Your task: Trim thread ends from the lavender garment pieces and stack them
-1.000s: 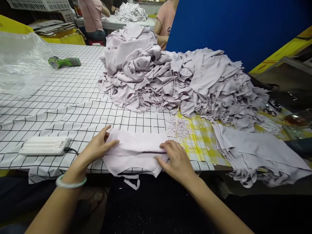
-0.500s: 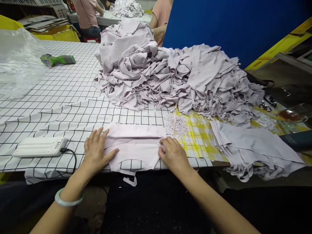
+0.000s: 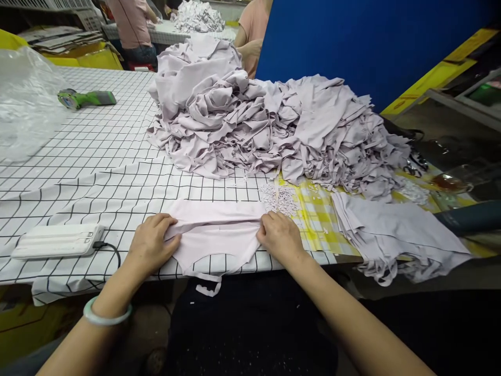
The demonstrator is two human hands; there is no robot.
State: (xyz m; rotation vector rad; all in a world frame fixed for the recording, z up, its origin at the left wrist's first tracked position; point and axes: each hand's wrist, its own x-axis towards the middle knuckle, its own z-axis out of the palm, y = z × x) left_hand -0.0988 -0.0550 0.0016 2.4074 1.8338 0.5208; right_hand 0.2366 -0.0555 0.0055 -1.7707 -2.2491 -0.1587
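Observation:
A pale pink cloth piece (image 3: 219, 240) lies at the table's front edge, a crosswise fold along its middle, a curved cut-out on its near side and a thin strip hanging over the edge. My left hand (image 3: 154, 240) pinches its left end, fingers bent together. At the right end, my right hand (image 3: 279, 235) grips the cloth between thumb and fingers. Tiny cloth scraps (image 3: 279, 198) are scattered just beyond my right hand.
A large heap of pale cloth (image 3: 250, 115) stands behind. Stacked pieces (image 3: 403, 235) overhang the edge at right. A white power bank (image 3: 58, 241) with a cable, a green tool (image 3: 88, 98) and clear plastic (image 3: 27, 104) are left. Two people are beyond.
My left hand's spread fingers have closed on the cloth's left end. The cloth's middle opening has narrowed into a raised fold. The view has shifted slightly.

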